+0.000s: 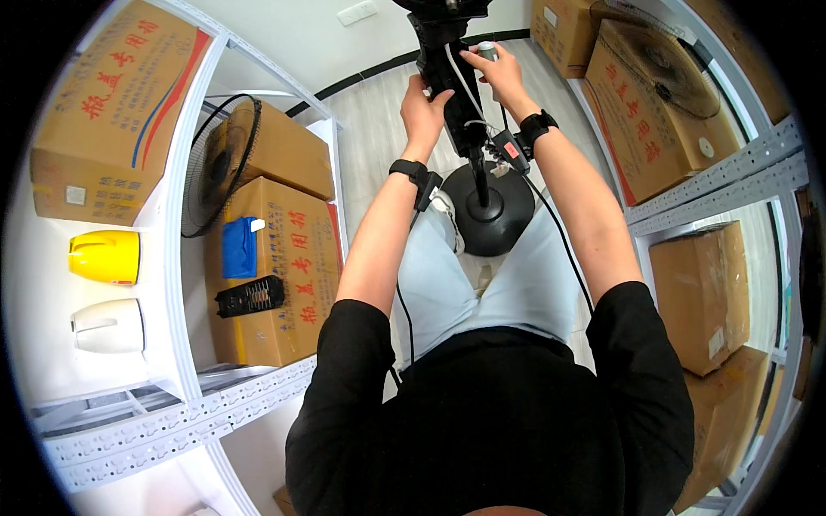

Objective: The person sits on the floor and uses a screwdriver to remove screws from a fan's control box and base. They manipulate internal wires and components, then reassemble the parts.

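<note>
A black stand fan's upright housing (449,86) rises in front of me, with a dark motor part at its top and a round black base (508,225) on the floor between my legs. My left hand (423,112) grips the left side of the housing, its thumb on the front and its fingers partly hidden. On the other side, my right hand (499,76) is closed around a short grey-green cylinder (488,52), perhaps a tool handle. Its fingertips reach the housing's upper right edge. A white cord (460,73) runs down the housing's front.
Metal shelves flank me, holding cardboard boxes (292,258). On the left are a fan guard (221,165), a yellow shell (105,256), a white shell (108,326), a blue cloth-like item (239,247) and a black slotted part (249,297). Another fan guard (661,69) lies at right. Black cables hang from my wrist devices.
</note>
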A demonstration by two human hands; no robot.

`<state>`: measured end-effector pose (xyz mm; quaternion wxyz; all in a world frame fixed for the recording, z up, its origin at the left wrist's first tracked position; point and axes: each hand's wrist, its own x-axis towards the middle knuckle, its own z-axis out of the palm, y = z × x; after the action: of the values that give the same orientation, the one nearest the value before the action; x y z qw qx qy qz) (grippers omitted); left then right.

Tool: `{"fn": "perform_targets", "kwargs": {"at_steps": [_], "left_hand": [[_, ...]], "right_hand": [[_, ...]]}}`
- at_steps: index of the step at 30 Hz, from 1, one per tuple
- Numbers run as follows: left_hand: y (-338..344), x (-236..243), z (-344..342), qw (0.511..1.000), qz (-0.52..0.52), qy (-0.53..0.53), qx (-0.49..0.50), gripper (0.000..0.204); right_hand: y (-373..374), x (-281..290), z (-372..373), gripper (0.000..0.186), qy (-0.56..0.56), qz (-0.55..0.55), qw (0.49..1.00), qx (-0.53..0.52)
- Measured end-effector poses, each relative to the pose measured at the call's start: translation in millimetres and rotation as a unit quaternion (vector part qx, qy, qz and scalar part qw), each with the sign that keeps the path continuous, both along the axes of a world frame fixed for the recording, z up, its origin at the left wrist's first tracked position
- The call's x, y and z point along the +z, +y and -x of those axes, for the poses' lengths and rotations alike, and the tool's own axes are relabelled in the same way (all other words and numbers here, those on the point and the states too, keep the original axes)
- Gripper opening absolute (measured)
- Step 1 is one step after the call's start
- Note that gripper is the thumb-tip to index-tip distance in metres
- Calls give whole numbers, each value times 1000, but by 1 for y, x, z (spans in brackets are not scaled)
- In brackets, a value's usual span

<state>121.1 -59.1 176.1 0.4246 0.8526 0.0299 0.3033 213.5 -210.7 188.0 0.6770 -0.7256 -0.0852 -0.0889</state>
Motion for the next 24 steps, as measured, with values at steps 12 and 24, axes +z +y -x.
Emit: {"fn": "perform_targets", "kwargs": {"at_steps": [12,24], "left_hand": [[-46,-10,7,1000,-8,-6,2,43],[-15,-32,-31,993,94,-43,-57,49]], "right_hand": [[-99,-41,33,52,-158,120,960,-198],[-118,-100,141,42,123,-174,974,-79]]}}
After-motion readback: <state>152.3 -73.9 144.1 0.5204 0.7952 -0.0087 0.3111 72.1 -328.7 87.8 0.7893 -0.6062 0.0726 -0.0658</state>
